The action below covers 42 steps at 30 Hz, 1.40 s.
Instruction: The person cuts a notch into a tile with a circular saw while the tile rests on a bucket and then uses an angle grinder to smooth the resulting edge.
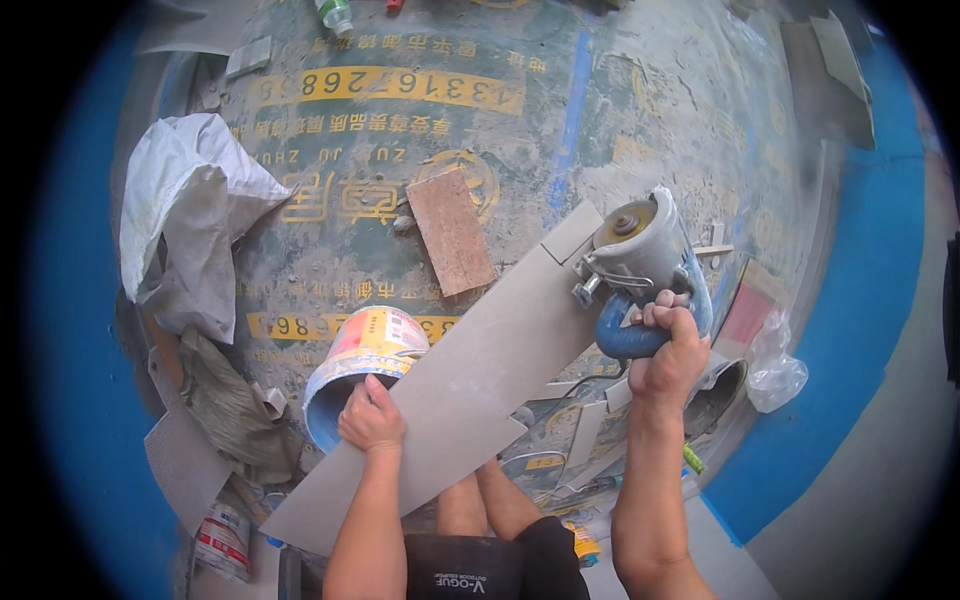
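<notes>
head view: the left hand point(371, 418) presses flat, fingers unclenched, on a long grey tile point(470, 380) lying across 1 bucket point(360, 362) just beyond it. the right hand point(668, 350) is clenched around a blue-handled cutter point(640, 270) (blade at the tile's far end).

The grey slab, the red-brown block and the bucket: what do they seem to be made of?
Grey slab: probably ceramic or porcelain tile, matt; it is thin, flat, evenly grey, with clean straight cut edges.
Red-brown block: looks like tile or stone, speckled and dull; it could also be board, unclear.
Bucket: seemingly plastic, glossy, with a printed label and a smooth blue inside.
</notes>
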Motion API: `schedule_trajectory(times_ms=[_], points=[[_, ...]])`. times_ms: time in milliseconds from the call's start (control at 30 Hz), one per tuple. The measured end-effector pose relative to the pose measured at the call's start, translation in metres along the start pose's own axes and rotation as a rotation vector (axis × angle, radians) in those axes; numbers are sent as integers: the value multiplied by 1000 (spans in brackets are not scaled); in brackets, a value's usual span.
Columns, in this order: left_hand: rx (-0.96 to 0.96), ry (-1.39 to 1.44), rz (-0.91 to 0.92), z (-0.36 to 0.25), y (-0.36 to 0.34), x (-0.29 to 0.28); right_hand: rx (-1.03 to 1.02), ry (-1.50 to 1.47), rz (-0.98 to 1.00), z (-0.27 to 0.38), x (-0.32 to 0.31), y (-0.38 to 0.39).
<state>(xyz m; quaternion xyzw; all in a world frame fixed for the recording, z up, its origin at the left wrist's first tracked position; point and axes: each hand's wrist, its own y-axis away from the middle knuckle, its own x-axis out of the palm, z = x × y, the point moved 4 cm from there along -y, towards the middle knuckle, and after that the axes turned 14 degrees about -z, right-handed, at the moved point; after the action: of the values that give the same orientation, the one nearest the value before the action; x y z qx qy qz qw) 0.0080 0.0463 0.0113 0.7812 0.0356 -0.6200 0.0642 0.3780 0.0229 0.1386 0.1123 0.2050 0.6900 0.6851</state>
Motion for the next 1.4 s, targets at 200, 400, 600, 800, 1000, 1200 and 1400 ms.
schedule_trajectory(times_ms=[200,400,600,800,1000,1200,1400], points=[[8,11,3,0,0,0,7,6,13,-4,-5,-3],[9,11,-5,1,0,0,11,2,16,-4,-3,-1],[10,10,3,1,0,0,3,-7,-5,-3,1,2],[5,13,0,2,1,1,3,14,-11,-4,1,2],[9,26,3,0,0,0,18,19,19,-7,-2,-1],[6,7,10,0,0,0,11,22,15,-8,-3,1],[-15,11,49,3,-1,0,17,32,12,-9,-2,6]])
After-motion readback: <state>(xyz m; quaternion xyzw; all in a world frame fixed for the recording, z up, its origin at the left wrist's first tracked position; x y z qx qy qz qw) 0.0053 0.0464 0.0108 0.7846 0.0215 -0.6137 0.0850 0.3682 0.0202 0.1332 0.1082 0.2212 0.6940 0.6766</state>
